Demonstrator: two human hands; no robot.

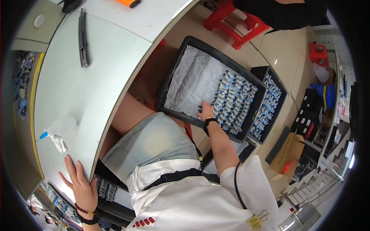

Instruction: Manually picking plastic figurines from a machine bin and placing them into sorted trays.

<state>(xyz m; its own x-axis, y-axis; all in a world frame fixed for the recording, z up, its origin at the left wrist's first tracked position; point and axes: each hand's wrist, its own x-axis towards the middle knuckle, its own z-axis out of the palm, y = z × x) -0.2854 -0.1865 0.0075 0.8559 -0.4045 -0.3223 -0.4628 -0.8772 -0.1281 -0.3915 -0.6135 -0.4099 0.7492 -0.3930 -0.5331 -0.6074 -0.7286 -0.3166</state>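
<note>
My left hand [81,185] lies flat on the pale tabletop [92,92] near its edge, fingers spread, holding nothing. Close to its fingertips are a crumpled white tissue [58,143] and a translucent squeeze bottle [61,126] with a blue tip. My right hand [206,111] reaches into a black tray [181,57] lined with white sheeting [192,82]. Its fingers are closed around a small dark-and-light figure [200,108], partly hidden by them. Just right of that hand, rows of small blue, cream and black figures [233,102] cover the tray's right part.
A second black tray of figures [271,104] stands beyond the first. A black utility knife [83,38] and an orange tool [128,3] lie on the table. Red stools [236,25], a person in dark clothing [285,13] and an open cardboard box [288,156] are around.
</note>
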